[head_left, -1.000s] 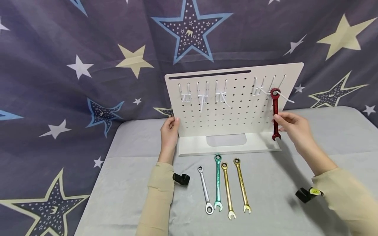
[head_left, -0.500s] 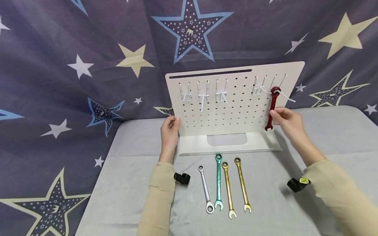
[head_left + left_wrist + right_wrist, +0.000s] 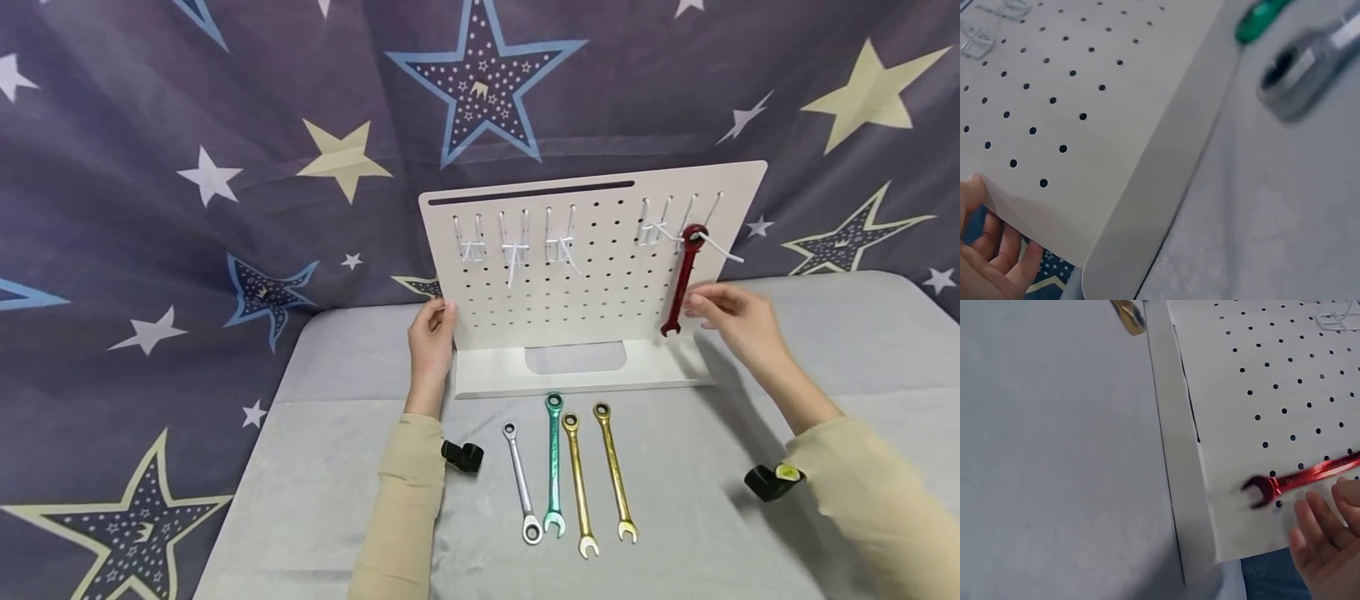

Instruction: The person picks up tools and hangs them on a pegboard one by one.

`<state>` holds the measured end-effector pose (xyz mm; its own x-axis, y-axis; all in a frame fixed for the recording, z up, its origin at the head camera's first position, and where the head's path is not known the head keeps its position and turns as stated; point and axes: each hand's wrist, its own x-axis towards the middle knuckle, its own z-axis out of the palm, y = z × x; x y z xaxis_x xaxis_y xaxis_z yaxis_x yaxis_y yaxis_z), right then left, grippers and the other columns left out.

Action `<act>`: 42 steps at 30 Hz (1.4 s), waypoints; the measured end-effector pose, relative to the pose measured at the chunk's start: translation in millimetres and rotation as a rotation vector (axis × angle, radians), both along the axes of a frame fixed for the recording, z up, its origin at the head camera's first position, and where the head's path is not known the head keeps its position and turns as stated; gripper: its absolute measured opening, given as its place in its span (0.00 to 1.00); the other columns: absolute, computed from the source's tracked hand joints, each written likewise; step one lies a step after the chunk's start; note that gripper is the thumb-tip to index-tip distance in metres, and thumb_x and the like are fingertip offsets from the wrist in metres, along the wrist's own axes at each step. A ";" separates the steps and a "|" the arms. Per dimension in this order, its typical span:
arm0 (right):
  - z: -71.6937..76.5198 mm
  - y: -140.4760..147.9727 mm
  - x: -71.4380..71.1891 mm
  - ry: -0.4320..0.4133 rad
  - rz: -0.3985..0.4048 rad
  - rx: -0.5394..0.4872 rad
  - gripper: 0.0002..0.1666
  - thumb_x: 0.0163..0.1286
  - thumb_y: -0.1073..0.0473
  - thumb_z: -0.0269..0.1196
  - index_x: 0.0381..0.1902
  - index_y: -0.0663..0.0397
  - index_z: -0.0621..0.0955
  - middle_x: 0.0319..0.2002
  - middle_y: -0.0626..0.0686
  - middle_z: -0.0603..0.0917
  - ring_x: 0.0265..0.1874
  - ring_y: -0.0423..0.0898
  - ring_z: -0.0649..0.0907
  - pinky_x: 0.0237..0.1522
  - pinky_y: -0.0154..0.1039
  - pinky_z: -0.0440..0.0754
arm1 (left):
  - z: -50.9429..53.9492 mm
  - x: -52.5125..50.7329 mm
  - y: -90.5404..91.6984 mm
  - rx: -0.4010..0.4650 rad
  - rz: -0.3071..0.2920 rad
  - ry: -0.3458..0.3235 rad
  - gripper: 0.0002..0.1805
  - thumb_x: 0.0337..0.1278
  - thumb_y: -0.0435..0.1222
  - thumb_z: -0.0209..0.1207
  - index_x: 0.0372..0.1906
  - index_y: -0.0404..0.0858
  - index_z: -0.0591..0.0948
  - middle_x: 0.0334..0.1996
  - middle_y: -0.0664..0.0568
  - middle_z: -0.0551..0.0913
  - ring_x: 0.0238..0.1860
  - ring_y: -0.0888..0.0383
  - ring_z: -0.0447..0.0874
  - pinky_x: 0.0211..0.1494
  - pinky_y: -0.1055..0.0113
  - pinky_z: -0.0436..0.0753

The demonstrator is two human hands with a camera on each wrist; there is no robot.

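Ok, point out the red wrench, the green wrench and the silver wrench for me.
Red wrench [image 3: 682, 283]: head view, on the middle of its handle.
Green wrench [image 3: 554, 463]: head view, on the middle of its handle.
Silver wrench [image 3: 521, 477]: head view, halfway along its shaft.

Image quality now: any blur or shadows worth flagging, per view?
Head: red wrench fairly crisp, shadows on the table; left wrist: silver wrench and green wrench soft; right wrist: red wrench's open end smeared, dark shadow along the bottom.

Red metal wrench [image 3: 682, 282] at right on white perforated pegboard [image 3: 585, 287], silver wrench [image 3: 521, 481], green wrench [image 3: 554, 464], two gold wrenches [image 3: 579, 483] [image 3: 615, 472] before it, star-printed curtain [image 3: 262, 108] behind
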<state>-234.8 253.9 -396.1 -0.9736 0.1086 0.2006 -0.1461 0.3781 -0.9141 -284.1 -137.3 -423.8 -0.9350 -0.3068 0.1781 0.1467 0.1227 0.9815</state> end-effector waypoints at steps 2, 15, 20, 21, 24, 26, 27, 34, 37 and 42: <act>1.0 2.4 3.0 0.000 0.027 -0.002 0.19 0.75 0.57 0.60 0.50 0.71 0.78 0.33 0.29 0.84 0.33 0.28 0.84 0.33 0.25 0.81 | -0.6 -0.5 -0.6 0.007 0.003 -0.009 0.13 0.69 0.33 0.59 0.50 0.27 0.81 0.42 0.40 0.82 0.41 0.59 0.77 0.45 0.74 0.76; -3.4 -0.4 40.9 -0.131 0.126 0.119 0.21 0.77 0.57 0.57 0.53 0.74 0.76 0.36 0.35 0.86 0.35 0.31 0.83 0.36 0.31 0.83 | -0.8 0.1 0.2 0.006 0.020 0.005 0.13 0.69 0.33 0.59 0.49 0.26 0.81 0.39 0.43 0.82 0.39 0.62 0.76 0.44 0.75 0.75; -7.4 -7.8 56.4 -0.178 0.167 0.141 0.19 0.76 0.60 0.57 0.53 0.74 0.77 0.38 0.44 0.88 0.33 0.35 0.84 0.35 0.33 0.83 | -0.6 0.1 -0.3 -0.001 0.028 -0.003 0.13 0.69 0.33 0.59 0.49 0.27 0.81 0.39 0.42 0.82 0.39 0.60 0.77 0.44 0.74 0.75; -8.1 -9.9 59.8 -0.179 0.170 0.149 0.18 0.76 0.60 0.58 0.53 0.73 0.78 0.38 0.47 0.88 0.33 0.36 0.84 0.34 0.33 0.83 | -0.8 -0.3 -0.3 -0.002 0.025 -0.005 0.13 0.69 0.33 0.59 0.49 0.26 0.81 0.39 0.42 0.82 0.40 0.59 0.77 0.45 0.74 0.75; -10.9 -17.7 70.0 -0.190 0.194 0.169 0.17 0.75 0.60 0.59 0.52 0.71 0.79 0.38 0.53 0.88 0.32 0.40 0.84 0.33 0.34 0.82 | -0.3 -0.4 0.2 -0.009 0.017 -0.016 0.13 0.69 0.33 0.59 0.50 0.27 0.81 0.41 0.41 0.82 0.42 0.57 0.77 0.47 0.71 0.76; -13.5 -24.5 76.8 -0.214 0.217 0.168 0.17 0.74 0.59 0.60 0.52 0.70 0.79 0.37 0.57 0.87 0.31 0.42 0.84 0.33 0.36 0.83 | -0.2 -0.3 0.3 -0.012 0.014 -0.027 0.13 0.69 0.34 0.59 0.50 0.27 0.81 0.41 0.40 0.82 0.43 0.55 0.78 0.49 0.69 0.77; -15.0 -28.3 80.3 -0.227 0.226 0.168 0.17 0.74 0.59 0.60 0.51 0.69 0.80 0.37 0.58 0.87 0.32 0.43 0.84 0.33 0.37 0.83 | 0.1 0.1 0.3 -0.015 0.010 -0.035 0.14 0.69 0.34 0.59 0.50 0.27 0.81 0.42 0.40 0.82 0.44 0.54 0.78 0.50 0.68 0.77; -23.2 -49.4 95.2 -0.314 0.280 0.067 0.16 0.72 0.61 0.62 0.49 0.71 0.80 0.34 0.59 0.86 0.30 0.45 0.84 0.29 0.38 0.83 | 1.1 1.2 -0.2 -0.009 -0.007 -0.048 0.15 0.69 0.35 0.59 0.53 0.28 0.80 0.46 0.37 0.82 0.48 0.50 0.79 0.54 0.64 0.78; -25.2 -57.4 99.0 -0.337 0.304 0.055 0.16 0.71 0.62 0.62 0.49 0.72 0.80 0.34 0.58 0.86 0.30 0.45 0.84 0.29 0.38 0.83 | 1.7 1.3 0.2 -0.001 -0.012 -0.055 0.16 0.69 0.36 0.59 0.53 0.28 0.80 0.46 0.38 0.82 0.49 0.49 0.79 0.54 0.63 0.78; -26.9 -71.2 106.0 -0.380 0.369 0.067 0.17 0.70 0.61 0.65 0.48 0.71 0.80 0.35 0.56 0.86 0.29 0.45 0.83 0.28 0.37 0.82 | 2.8 1.2 0.4 -0.001 -0.016 -0.067 0.16 0.69 0.36 0.59 0.54 0.28 0.80 0.47 0.37 0.82 0.50 0.49 0.79 0.55 0.62 0.78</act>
<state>-128.8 182.7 -422.9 -0.9500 -0.2559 -0.1791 0.0564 0.4236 -0.9041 -282.9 -136.8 -421.0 -0.9496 -0.2914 0.1158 0.0832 0.1220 0.9890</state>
